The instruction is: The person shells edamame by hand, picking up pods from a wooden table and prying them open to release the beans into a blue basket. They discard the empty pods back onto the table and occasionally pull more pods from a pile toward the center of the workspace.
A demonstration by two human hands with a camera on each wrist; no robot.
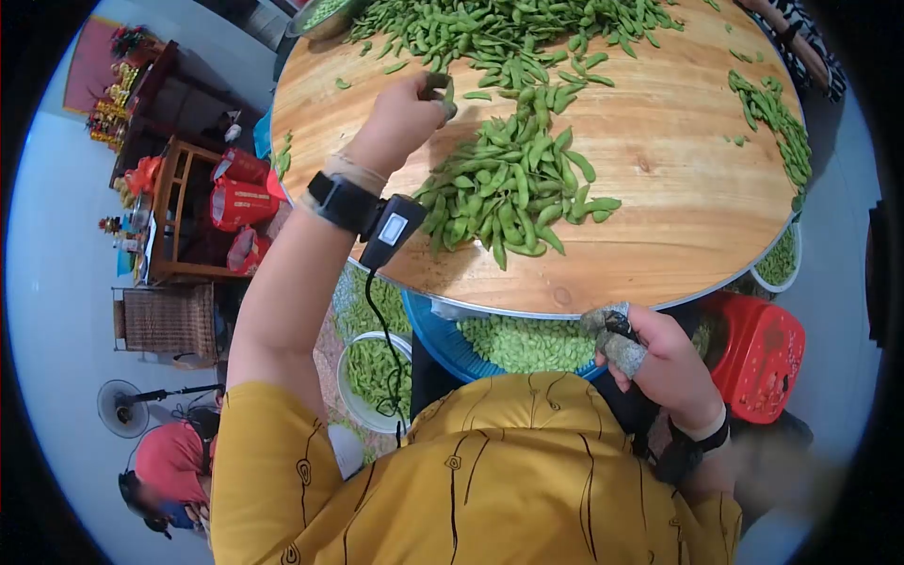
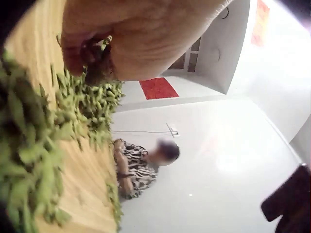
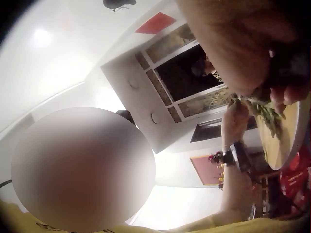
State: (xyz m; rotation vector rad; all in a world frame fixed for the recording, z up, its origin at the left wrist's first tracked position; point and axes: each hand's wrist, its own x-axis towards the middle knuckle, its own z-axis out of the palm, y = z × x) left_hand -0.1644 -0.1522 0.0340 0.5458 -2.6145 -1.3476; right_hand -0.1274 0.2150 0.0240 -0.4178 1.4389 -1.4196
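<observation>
My left hand (image 1: 400, 118) reaches over the round wooden table and pinches a green soybean pod (image 1: 449, 91) between thumb and finger; in the left wrist view only a bit of green shows among the curled fingers. Just right of and below that hand lies a loose heap of soybean pods (image 1: 513, 179). My right hand (image 1: 664, 358) is at the table's near edge, its fingers curled and the thumb and forefinger wrapped in stained grey covers. Nothing shows in its grasp. Below and left of it, a blue basket (image 1: 438, 344) holds pale shelled beans (image 1: 527, 344).
A larger pile of pods (image 1: 508, 28) covers the table's far side, with another strip (image 1: 777, 132) at the right rim. Under the near edge stand a white bucket of pods (image 1: 353, 400) and a red plastic stool (image 1: 767, 358). Another person (image 2: 141, 165) sits across the table.
</observation>
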